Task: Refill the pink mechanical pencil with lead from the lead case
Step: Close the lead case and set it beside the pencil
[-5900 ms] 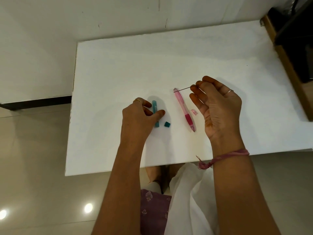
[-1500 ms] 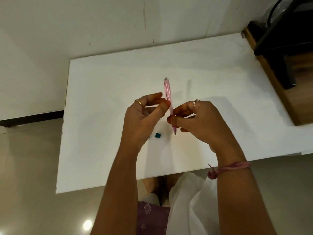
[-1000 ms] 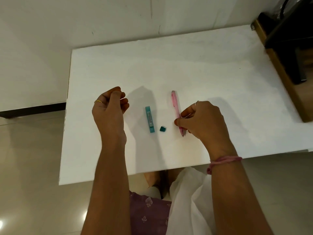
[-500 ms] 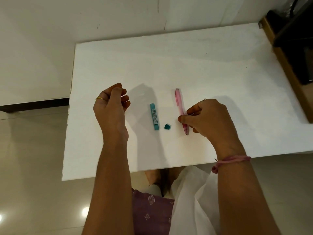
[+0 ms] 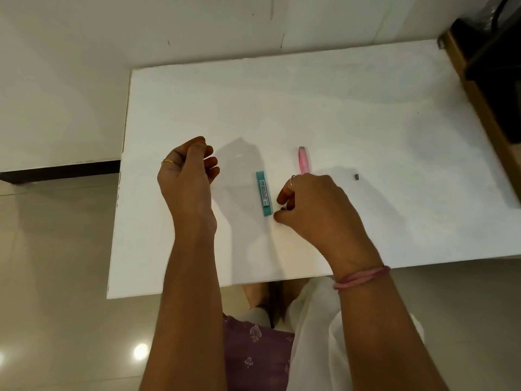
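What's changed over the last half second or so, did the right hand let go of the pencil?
The right hand left the pink pencil, which lies on the table, and shifted left to where the small teal cap lay, beside the lead case. Its fingers are curled there; the cap is now out of sight. The left hand stays raised and loosely curled, holding nothing. Case unmoved.

White table (image 5: 352,88): far half bare, open to passage. Obstacles near the front: teal lead case (image 5: 264,193), pink pencil (image 5: 303,160), small dark piece (image 5: 357,176) well right.
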